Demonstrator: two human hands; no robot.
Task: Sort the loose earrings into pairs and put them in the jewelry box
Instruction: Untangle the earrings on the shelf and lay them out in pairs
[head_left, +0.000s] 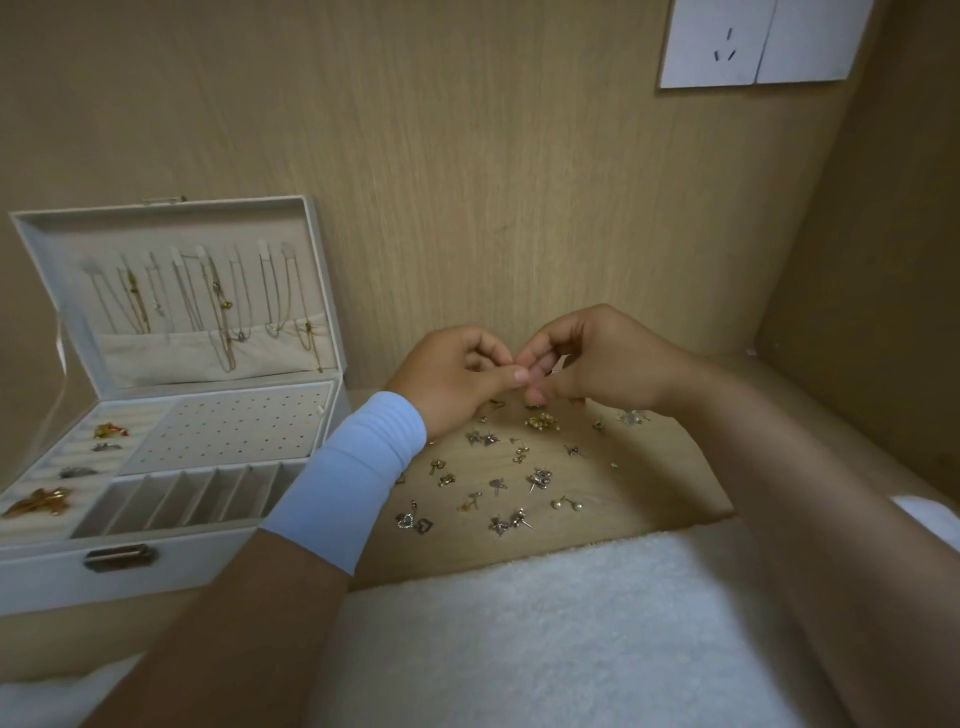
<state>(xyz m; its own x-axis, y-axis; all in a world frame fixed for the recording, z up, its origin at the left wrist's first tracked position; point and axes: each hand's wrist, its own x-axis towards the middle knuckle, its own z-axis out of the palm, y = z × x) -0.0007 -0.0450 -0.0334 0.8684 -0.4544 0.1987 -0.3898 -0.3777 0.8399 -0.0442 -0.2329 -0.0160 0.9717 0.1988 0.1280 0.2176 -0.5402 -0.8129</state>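
Our left hand and right hand meet fingertip to fingertip, fingers curled, probably matching a piece; what they pinch we cannot tell; small loose gold and silver earrings lie scattered beneath on the pale wooden desk; the open white jewelry box waits at left.

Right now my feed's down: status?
Left hand, right hand meeting, fingers curled; hold hidden. Earrings loose on desk. Box open left. Nothing blocking.

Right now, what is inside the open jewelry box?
Necklaces hang in the lid; gold and silver pieces lie in the left rolls, beside a perforated panel and divided slots. The sleeve hides the jewelry box's near right corner.
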